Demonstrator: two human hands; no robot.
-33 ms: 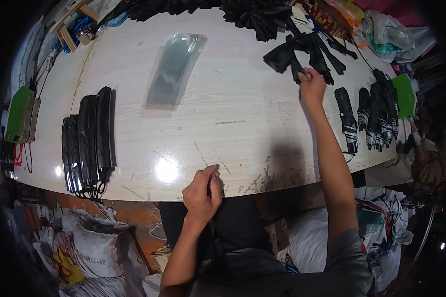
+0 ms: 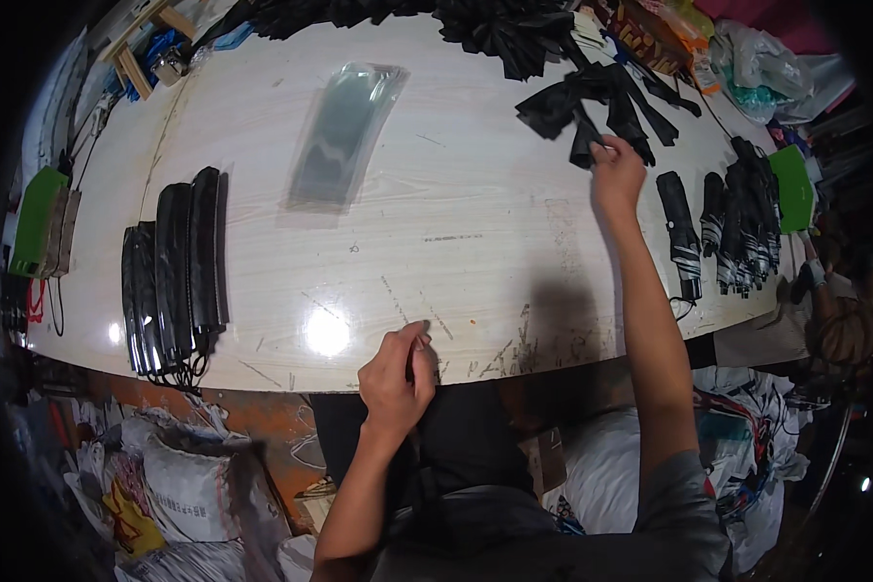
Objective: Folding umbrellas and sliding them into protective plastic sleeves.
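Observation:
My right hand (image 2: 616,175) is stretched out to the far right of the white table (image 2: 475,252). Its fingers pinch a black fabric sleeve (image 2: 584,136) at the edge of a loose pile of such sleeves (image 2: 601,92). My left hand (image 2: 398,373) rests at the near table edge, fingers curled around a slim dark object (image 2: 415,361) that runs down toward my lap; most of it is hidden. Several folded black umbrellas (image 2: 737,228) lie just right of my right forearm.
A row of long black sleeved umbrellas (image 2: 175,272) lies at the table's left. A stack of clear plastic bags (image 2: 344,136) sits at the far middle. Green boxes (image 2: 34,218) and clutter line the left rim, with sacks on the floor below.

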